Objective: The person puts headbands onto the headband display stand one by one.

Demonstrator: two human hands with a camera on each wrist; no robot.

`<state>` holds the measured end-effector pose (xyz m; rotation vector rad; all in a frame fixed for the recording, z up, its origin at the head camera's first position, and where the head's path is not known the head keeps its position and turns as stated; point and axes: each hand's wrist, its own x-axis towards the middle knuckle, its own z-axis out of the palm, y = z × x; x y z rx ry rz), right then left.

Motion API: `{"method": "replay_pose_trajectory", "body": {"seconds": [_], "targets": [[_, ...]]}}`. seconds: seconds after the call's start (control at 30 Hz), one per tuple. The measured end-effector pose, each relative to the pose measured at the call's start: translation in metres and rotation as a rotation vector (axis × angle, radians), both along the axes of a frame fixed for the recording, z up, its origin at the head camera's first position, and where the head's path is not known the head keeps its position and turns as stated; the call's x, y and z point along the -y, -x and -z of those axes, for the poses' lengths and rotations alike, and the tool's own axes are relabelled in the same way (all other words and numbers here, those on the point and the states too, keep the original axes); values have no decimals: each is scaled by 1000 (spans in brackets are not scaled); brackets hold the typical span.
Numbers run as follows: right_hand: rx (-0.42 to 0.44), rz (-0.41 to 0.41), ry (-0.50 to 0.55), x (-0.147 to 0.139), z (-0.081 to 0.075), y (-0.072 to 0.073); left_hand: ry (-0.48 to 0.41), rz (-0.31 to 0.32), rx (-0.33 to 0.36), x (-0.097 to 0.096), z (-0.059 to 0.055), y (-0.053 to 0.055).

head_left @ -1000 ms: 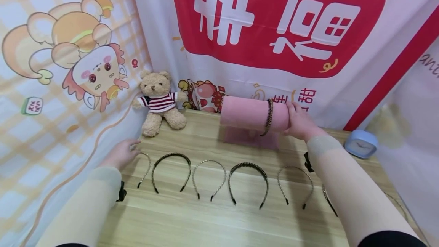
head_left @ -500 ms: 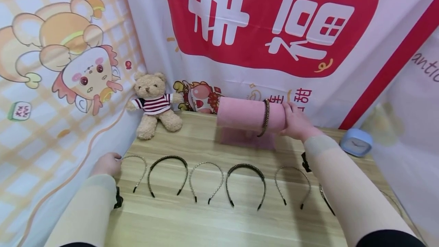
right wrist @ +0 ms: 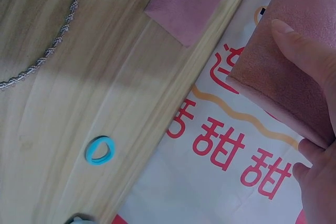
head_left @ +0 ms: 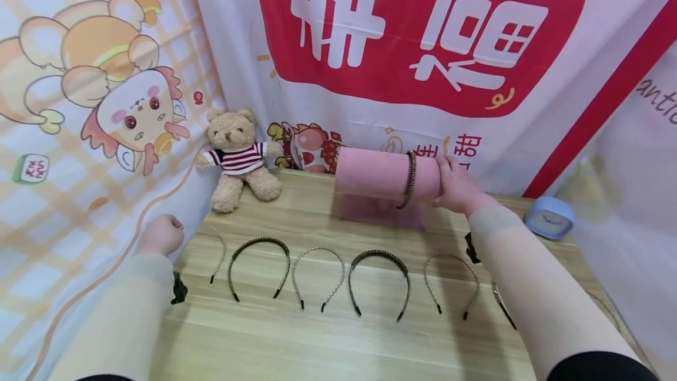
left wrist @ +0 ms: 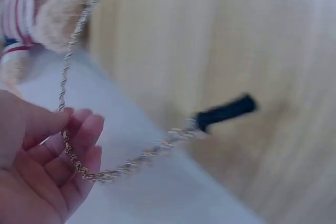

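Note:
My left hand (head_left: 161,234) pinches a thin twisted metallic headband (left wrist: 126,167) between thumb and fingers at the table's left side. In the left wrist view the headband's black tip (left wrist: 228,113) points right and is blurred. At the back, a pink padded cylinder stand (head_left: 370,172) carries a dark braided headband (head_left: 408,180) around it. My right hand (head_left: 459,186) grips the cylinder's right end; in the right wrist view its thumb (right wrist: 302,48) lies along the plush surface.
Several headbands lie in a row, including a dark one (head_left: 261,241) and a thin one (head_left: 319,249). A teddy bear (head_left: 238,157) sits at the back left. A blue clock (head_left: 550,218) stands right. A turquoise ring (right wrist: 100,150) lies on the wood (right wrist: 63,103).
My left hand has moved left and closed on the leftmost headband, which has just shifted and tilted up with it. My right hand stays on the cylinder.

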<state>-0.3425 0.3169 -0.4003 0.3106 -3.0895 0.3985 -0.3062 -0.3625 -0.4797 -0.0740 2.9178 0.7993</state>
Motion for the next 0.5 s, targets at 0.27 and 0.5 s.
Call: {"method": "replay_pose_trajectory", "body": {"seconds": [0.27, 0.5], "targets": [[-3, -10, -10, 0, -2, -3, -226, 16, 93, -24, -39, 4], [-13, -1, -17, -2, 2, 1, -367, 72, 269, -46, -76, 10]]}}
